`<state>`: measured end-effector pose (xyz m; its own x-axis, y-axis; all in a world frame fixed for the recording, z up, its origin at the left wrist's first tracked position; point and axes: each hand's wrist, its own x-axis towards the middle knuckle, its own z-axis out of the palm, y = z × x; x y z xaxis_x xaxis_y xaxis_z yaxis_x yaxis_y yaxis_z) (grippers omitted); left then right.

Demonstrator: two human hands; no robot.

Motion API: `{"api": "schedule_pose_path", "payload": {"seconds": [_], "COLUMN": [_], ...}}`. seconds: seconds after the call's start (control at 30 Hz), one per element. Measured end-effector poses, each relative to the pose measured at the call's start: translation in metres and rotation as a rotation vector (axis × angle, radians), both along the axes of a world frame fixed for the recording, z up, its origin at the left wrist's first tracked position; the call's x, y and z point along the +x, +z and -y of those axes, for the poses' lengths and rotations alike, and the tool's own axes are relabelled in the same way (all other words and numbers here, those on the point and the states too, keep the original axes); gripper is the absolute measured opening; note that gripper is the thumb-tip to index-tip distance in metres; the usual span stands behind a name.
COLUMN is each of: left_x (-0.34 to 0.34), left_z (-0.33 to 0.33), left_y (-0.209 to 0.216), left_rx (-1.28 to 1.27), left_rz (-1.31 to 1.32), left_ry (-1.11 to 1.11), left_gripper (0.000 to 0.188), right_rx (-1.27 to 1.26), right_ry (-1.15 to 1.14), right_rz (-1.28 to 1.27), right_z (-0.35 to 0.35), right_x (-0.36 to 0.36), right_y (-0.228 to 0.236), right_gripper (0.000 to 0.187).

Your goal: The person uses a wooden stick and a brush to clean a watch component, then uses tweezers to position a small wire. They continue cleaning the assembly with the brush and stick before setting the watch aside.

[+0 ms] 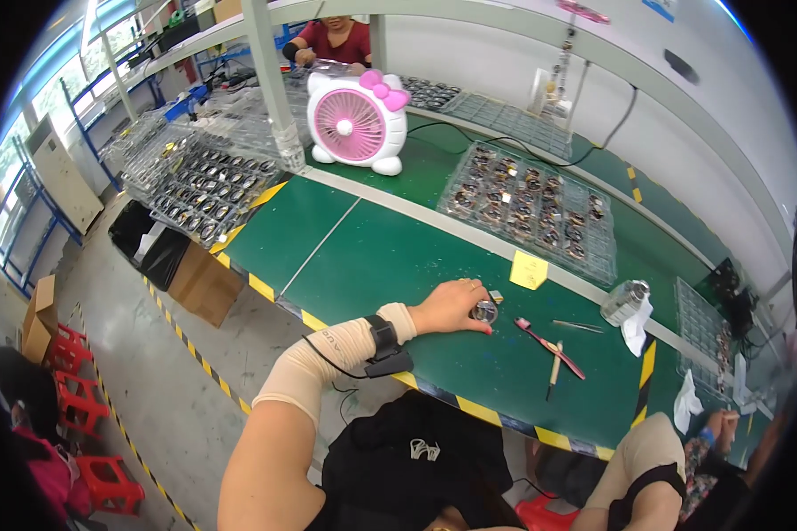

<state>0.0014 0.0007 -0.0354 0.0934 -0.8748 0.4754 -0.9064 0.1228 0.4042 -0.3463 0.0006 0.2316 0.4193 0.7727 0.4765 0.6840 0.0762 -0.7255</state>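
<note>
L hand (452, 307) rests on the green bench (372, 257), fingers curled shut round a small round metal part (484, 311), pinned vs the mat so it stays steady. R hand (726, 429) sits low at the near-right bench edge; can't tell its grip. Pink brush (549, 347) and thin stick tool (554, 367) lie just right of the part, within reach. Yellow note (529, 270) and clear parts tray (531, 208) sit farther back; pink fan (357, 121) far left.
</note>
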Motion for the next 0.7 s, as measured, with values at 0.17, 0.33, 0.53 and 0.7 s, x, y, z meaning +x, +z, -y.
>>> {"api": "schedule_pose_path", "payload": {"seconds": [0.17, 0.33, 0.53, 0.7], "left_x": [0.003, -0.006, -0.017, -0.02], "left_z": [0.004, -0.001, 0.005, 0.013], "left_y": [0.004, -0.004, 0.003, 0.002], "left_rx": [0.009, 0.02, 0.005, 0.016], "left_rz": [0.044, 0.015, 0.075, 0.091], "left_ry": [0.016, 0.022, 0.007, -0.052], "left_gripper": [0.049, 0.045, 0.047, 0.046], "right_rx": [-0.118, 0.752, 0.797, 0.665], "right_ry": [0.27, 0.083, -0.7, -0.561], "right_rz": [0.392, 0.569, 0.6, 0.707], "right_z": [0.021, 0.056, 0.036, 0.016], "right_x": [-0.052, -0.038, -0.015, -0.028], "right_y": [0.034, 0.012, 0.025, 0.032], "right_gripper": [0.01, 0.01, 0.006, 0.004]}}
